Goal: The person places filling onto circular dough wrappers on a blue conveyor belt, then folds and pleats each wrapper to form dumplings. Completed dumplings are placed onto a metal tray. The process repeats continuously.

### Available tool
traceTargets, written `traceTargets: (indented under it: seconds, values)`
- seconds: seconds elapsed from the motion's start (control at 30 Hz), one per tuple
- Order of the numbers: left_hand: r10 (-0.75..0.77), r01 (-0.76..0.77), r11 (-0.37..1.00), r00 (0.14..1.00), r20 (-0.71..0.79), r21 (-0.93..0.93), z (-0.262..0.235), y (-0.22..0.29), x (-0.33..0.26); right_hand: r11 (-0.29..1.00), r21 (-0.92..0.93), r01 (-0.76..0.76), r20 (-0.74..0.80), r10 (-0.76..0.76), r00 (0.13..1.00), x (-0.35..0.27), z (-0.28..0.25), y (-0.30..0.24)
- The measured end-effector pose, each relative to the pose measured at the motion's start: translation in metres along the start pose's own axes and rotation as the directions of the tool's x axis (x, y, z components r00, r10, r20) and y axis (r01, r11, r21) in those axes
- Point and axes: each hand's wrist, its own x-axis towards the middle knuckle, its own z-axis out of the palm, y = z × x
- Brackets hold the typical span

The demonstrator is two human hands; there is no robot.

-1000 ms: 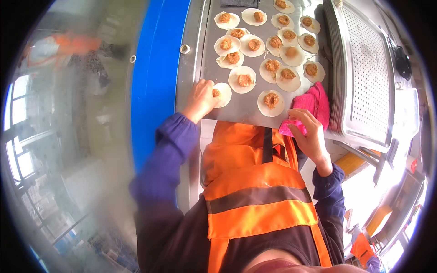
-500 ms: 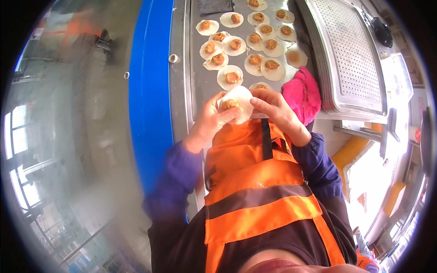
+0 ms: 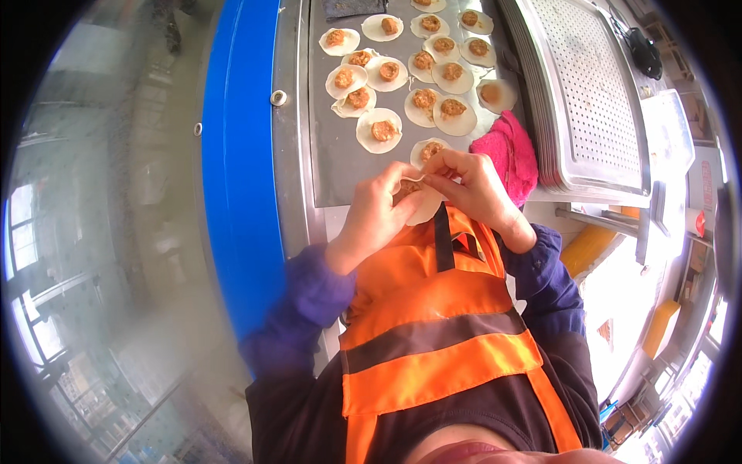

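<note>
Between both hands, just off the near edge of the metal table, is a round dough wrapper (image 3: 423,209) with a lump of minced filling (image 3: 408,188) on it. My left hand (image 3: 377,207) is closed on the wrapper's left side, thumb along the filling. My right hand (image 3: 473,189) pinches its upper edge, and the fingertips of both hands meet there. The rim looks gathered at that pinch; how firmly it is joined is hidden by the fingers. Beyond the hands lies another filled wrapper (image 3: 430,151), flat on the table.
Several flat wrappers with filling (image 3: 383,130) cover the metal table (image 3: 332,174), some overlapping. A pink cloth (image 3: 506,158) hangs at its right corner, beside stacked perforated trays (image 3: 595,85). A dark cloth (image 3: 354,8) lies at the far edge. A blue strip (image 3: 239,155) runs along the left.
The wrapper lay spread with its filling facing up; now its upper edge is pinched and partly folded. My right hand has moved in to meet the left. The whole view has shifted slightly.
</note>
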Motion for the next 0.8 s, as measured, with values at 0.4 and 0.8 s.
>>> traceTargets:
  seconds: [0.4,0.8]
  values:
    - [-0.096,0.094,0.987,0.995,0.010,0.130,-0.011,0.013,0.003,0.968,-0.045,0.245,-0.028,-0.247,0.969,-0.008,0.002,0.004]
    - [-0.060,0.047,0.980,0.997,0.058,0.193,-0.016,0.026,0.008,0.985,-0.023,0.172,-0.013,-0.173,0.985,-0.005,-0.003,-0.017]
